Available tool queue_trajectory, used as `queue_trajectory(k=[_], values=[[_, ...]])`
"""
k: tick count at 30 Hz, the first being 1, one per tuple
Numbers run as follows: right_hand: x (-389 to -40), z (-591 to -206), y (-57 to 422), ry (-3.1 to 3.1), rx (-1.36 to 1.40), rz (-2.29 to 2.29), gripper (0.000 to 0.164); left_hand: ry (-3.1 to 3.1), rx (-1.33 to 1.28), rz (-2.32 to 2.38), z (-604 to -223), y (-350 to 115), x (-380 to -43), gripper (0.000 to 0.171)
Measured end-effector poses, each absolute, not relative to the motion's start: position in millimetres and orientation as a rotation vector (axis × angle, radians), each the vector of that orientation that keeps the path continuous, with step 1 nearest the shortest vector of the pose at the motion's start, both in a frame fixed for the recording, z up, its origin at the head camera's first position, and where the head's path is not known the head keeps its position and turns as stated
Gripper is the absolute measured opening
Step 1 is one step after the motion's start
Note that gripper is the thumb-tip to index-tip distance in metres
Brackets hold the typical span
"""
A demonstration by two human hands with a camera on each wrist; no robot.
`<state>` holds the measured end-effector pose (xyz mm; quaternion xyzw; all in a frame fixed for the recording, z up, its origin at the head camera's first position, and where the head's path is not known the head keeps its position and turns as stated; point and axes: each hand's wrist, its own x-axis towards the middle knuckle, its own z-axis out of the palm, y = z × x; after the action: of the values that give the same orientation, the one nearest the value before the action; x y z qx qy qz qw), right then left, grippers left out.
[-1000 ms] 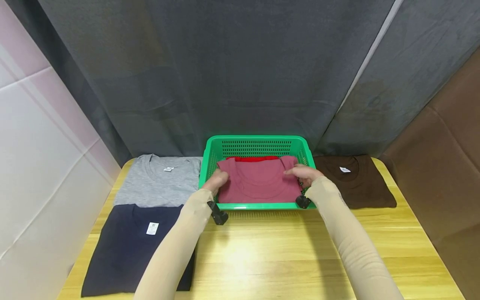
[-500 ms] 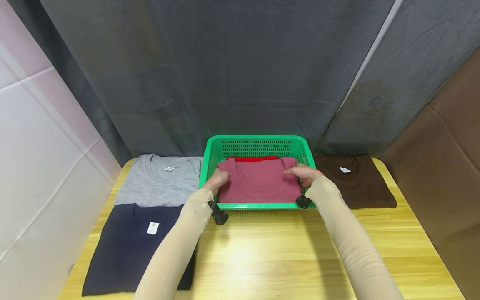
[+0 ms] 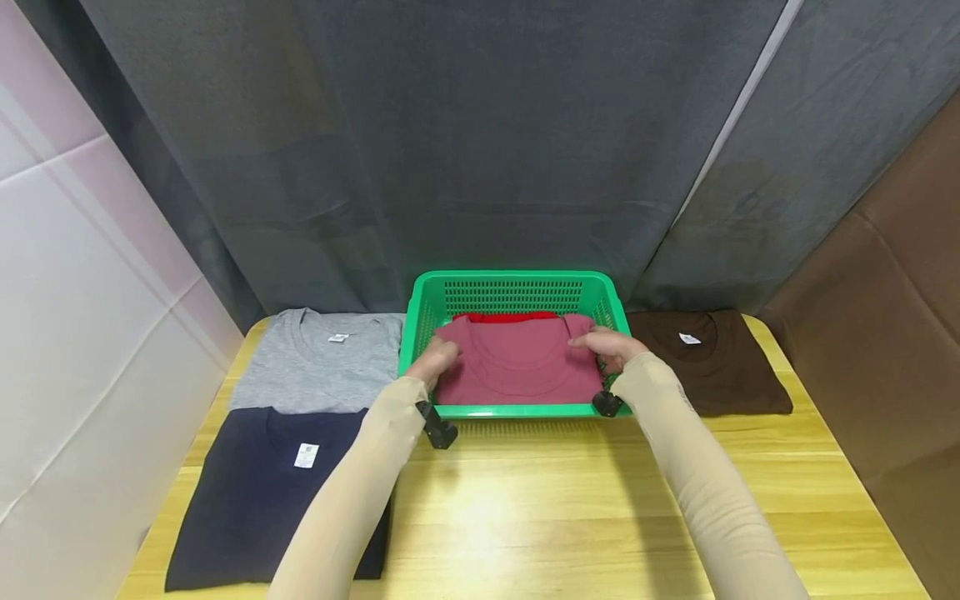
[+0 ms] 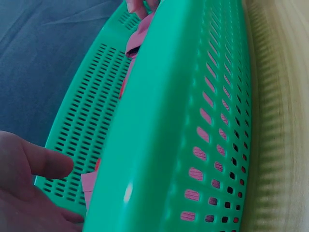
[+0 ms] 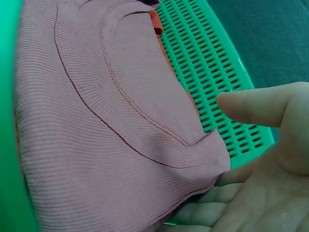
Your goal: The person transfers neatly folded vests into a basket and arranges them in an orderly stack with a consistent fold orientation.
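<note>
- wooden table (image 3: 540, 508)
- grey shirt (image 3: 322, 371), navy shirt (image 3: 262, 508), at its left
- brown shirt (image 3: 712, 371) (white tag (image 3: 690, 339) showing), at its right
- dark curtain (image 3: 450, 150) behind

Type of place: a small screened work booth, set up as a recording station; the wider building cannot be determined. Rear boundary: dark grey fabric curtain (image 3: 480, 150). Left boundary: creased white sheet-like screen (image 3: 90, 317). Right boundary: creased brown sheet-like screen (image 3: 885, 333). Work surface: yellow wood-grain bench (image 3: 540, 517). Recording equipment: black block-shaped wrist-worn camera (image 3: 437, 427) at each wrist.
</note>
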<state>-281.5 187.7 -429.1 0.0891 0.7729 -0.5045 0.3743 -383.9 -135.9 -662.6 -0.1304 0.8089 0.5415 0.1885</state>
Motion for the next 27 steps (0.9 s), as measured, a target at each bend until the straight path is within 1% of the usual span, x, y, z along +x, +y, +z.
queue_trajectory(k=[1, 2, 5, 9, 13, 16, 19, 23, 27], values=[[-282, -429, 188, 1.98, 0.228, -1.294, 0.082, 2.274, -0.384, 1.51, -656, -134, -381, 0.06], [-282, -428, 188, 1.985, 0.224, -1.288, 0.082, 2.272, -0.392, 1.496, -641, -132, -372, 0.064], [-281, -427, 187, 2.0, 0.212, -1.271, 0.082, 2.261, -0.398, 1.483, -608, -125, -352, 0.069], [-280, -425, 188, 2.024, 0.203, -1.252, 0.081, 2.249, -0.365, 1.506, -575, -119, -330, 0.064], [-278, -421, 189, 2.044, 0.184, -1.24, 0.082, 2.267, -0.357, 1.488, -547, -113, -313, 0.067], [-276, -418, 188, 2.064, 0.173, -1.236, 0.082, 2.287, -0.363, 1.445, -559, -113, -322, 0.079], [-275, -417, 188, 2.082, 0.181, -1.238, 0.08, 2.305, -0.381, 1.43, -592, -117, -343, 0.085], [-273, -416, 188, 2.076, 0.19, -1.258, 0.079, 2.329, -0.397, 1.421, -633, -125, -368, 0.088], [-270, -416, 188, 2.077, 0.17, -1.266, 0.077, 2.395, -0.386, 1.409, -649, -129, -380, 0.087]])
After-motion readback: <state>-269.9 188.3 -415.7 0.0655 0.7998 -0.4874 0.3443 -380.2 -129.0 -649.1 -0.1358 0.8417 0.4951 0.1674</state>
